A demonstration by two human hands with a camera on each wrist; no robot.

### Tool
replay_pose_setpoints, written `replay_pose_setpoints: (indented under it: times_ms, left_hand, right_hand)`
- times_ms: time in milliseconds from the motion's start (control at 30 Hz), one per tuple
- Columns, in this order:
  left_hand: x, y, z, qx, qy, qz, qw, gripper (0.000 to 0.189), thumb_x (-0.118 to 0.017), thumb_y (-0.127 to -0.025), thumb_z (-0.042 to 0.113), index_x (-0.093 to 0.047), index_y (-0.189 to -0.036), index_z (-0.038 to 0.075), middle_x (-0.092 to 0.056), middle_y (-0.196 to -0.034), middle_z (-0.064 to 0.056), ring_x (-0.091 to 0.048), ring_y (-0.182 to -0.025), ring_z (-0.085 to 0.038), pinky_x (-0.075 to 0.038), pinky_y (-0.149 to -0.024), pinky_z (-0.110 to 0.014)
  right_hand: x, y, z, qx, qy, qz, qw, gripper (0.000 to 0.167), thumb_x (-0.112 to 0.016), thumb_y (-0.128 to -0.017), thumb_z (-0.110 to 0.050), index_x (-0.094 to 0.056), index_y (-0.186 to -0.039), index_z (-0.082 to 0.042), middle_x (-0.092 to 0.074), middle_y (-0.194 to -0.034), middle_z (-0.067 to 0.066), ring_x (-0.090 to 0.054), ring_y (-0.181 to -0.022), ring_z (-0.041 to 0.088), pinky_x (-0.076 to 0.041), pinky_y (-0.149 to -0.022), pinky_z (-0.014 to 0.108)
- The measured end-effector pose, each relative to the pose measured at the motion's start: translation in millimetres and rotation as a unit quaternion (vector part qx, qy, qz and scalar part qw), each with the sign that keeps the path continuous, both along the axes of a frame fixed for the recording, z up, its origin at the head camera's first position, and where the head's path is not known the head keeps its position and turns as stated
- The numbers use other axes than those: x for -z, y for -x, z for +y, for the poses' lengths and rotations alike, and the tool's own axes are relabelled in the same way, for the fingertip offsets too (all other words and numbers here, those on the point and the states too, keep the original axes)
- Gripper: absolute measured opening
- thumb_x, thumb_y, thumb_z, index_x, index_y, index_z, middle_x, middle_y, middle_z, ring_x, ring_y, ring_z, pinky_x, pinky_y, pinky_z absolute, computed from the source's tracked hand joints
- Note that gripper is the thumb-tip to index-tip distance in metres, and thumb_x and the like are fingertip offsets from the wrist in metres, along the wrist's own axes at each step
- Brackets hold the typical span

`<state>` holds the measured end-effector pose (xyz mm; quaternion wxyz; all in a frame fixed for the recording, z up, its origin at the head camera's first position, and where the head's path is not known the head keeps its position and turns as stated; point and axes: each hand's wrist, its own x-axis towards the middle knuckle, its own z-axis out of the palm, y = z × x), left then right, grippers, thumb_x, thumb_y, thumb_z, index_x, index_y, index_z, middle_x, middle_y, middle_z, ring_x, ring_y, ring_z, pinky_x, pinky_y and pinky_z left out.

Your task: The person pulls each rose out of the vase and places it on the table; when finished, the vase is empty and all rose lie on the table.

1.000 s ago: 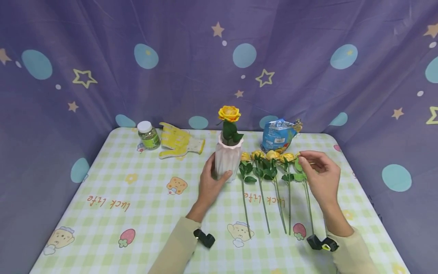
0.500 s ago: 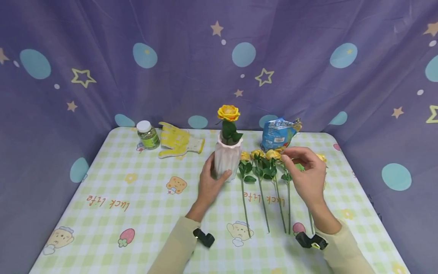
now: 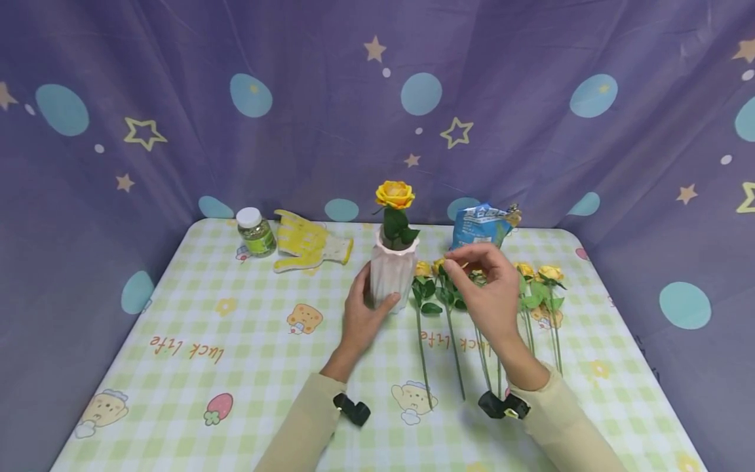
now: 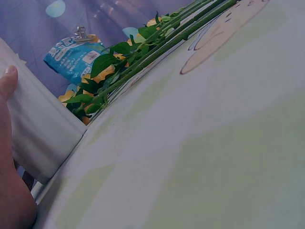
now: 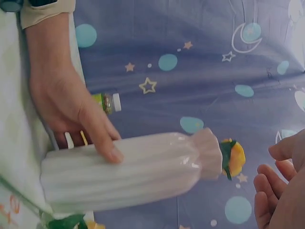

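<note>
My left hand grips the lower part of a pale, ribbed vase, thumb in front and fingers behind. The vase stands upright with one yellow rose in it. Right of the vase, several yellow roses lie side by side, blooms toward the back, stems toward me. Over the middle of this row hovers my right hand, hiding some blooms. Its fingers are loosely bent and hold nothing; in the right wrist view the fingers are apart from the vase.
A blue bag, closed with a clip, stands behind the roses. At the back left are a white-lidded jar and a yellow-and-white glove. A checked cloth covers the table; a purple curtain hangs around it.
My right hand has moved left along the row of roses, from its right end toward the vase, uncovering the rightmost roses. The left hand and the vase have stayed put.
</note>
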<state>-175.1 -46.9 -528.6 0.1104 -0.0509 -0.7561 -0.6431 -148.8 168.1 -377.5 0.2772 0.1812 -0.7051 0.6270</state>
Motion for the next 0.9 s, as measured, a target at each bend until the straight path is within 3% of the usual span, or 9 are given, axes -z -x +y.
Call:
replay_pose_setpoints:
  times_ms: [233,533,733,900]
  left_hand:
    - [1.5,-0.8,-1.8,0.0,0.003,0.002,1.0,0.085,-0.089,-0.097,0.022,-0.045,-0.169,0.012,-0.052,-0.168,-0.013,-0.051,-0.153,-0.034,-0.036,-0.128,-0.058]
    - [0.3,-1.0,-1.6,0.002,0.001,-0.004,1.0,0.084,-0.089,-0.097,0.02,-0.045,-0.169,0.012,-0.052,-0.168,-0.012,-0.051,-0.153,-0.033,-0.035,-0.128,-0.058]
    - [-0.9,-1.2,-1.7,0.005,0.003,-0.002,1.0,0.085,-0.089,-0.097,0.021,-0.046,-0.169,0.012,-0.053,-0.166,-0.014,-0.053,-0.15,-0.034,-0.038,-0.125,-0.06]
    - [-0.1,-0.7,-1.5,0.006,0.006,0.001,1.0,0.087,-0.09,-0.097,0.028,-0.044,-0.17,0.012,-0.053,-0.166,-0.014,-0.054,-0.149,-0.035,-0.039,-0.124,-0.06]
  right_hand:
    - [-6.4,11.5,-23.4,-0.011,0.024,-0.021,0.9994,0.015,-0.079,-0.096,0.008,-0.065,-0.102,0.01,-0.082,-0.105,-0.002,-0.073,-0.092,0.015,-0.053,-0.082,0.03]
    - [-10.2,26.7,-49.4,-0.005,0.05,-0.035,0.9981,0.031,-0.082,-0.097,0.001,-0.053,-0.094,0.008,-0.082,-0.111,0.023,-0.073,-0.097,0.018,-0.046,-0.087,0.037]
    - [-10.0,38.3,-61.3,0.024,0.029,-0.02,0.9991,0.031,-0.085,-0.097,-0.003,-0.055,-0.089,-0.003,-0.084,-0.11,0.018,-0.075,-0.099,0.018,-0.042,-0.088,0.038]
    - [-6.6,47.6,-65.8,0.059,0.016,-0.013,0.998,0.034,-0.089,-0.094,-0.004,-0.056,-0.089,0.001,-0.084,-0.109,0.015,-0.077,-0.101,0.026,-0.042,-0.086,0.034]
